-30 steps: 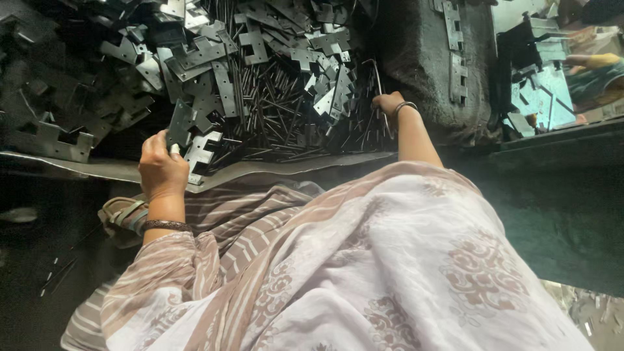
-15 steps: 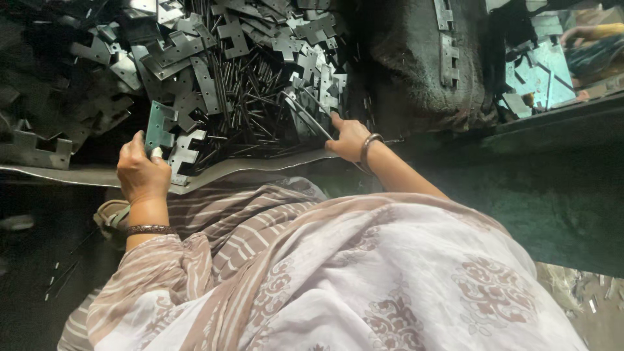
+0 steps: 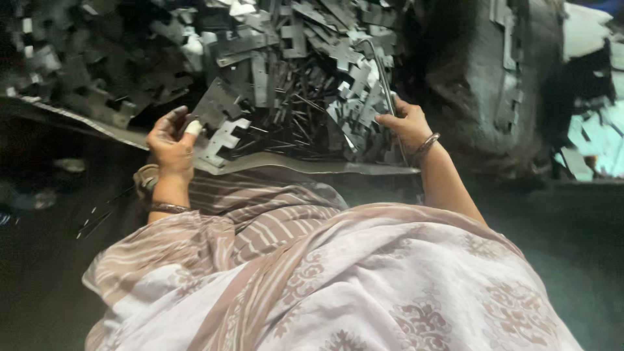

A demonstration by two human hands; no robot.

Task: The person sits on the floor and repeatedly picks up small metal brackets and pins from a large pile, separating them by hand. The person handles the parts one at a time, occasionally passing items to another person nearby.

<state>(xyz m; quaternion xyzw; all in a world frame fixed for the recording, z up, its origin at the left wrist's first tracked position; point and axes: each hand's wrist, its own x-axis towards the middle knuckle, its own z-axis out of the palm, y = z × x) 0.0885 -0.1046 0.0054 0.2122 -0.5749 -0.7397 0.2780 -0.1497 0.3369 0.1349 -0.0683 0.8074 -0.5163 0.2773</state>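
A big heap of grey stamped metal pieces (image 3: 286, 71) and thin rods fills the top of the view. My left hand (image 3: 172, 140) grips a flat dark metal piece (image 3: 218, 107) at the heap's near edge, thumb on top. My right hand (image 3: 406, 123) is closed around a long thin bent metal rod (image 3: 380, 65) that rises from the hand over the pile. Both wrists wear bangles. My lap, covered in pale patterned cloth (image 3: 338, 279), fills the bottom.
A curved metal sheet edge (image 3: 305, 166) bounds the heap toward me. A dark bulky sack (image 3: 494, 78) with metal strips on it stands at the right. Dark floor (image 3: 52, 214) lies to the left, with a few stray rods.
My right hand has moved left from the sack's edge into the pile and taken hold of a thin bent rod. My left hand stays at the near edge with its flat piece.
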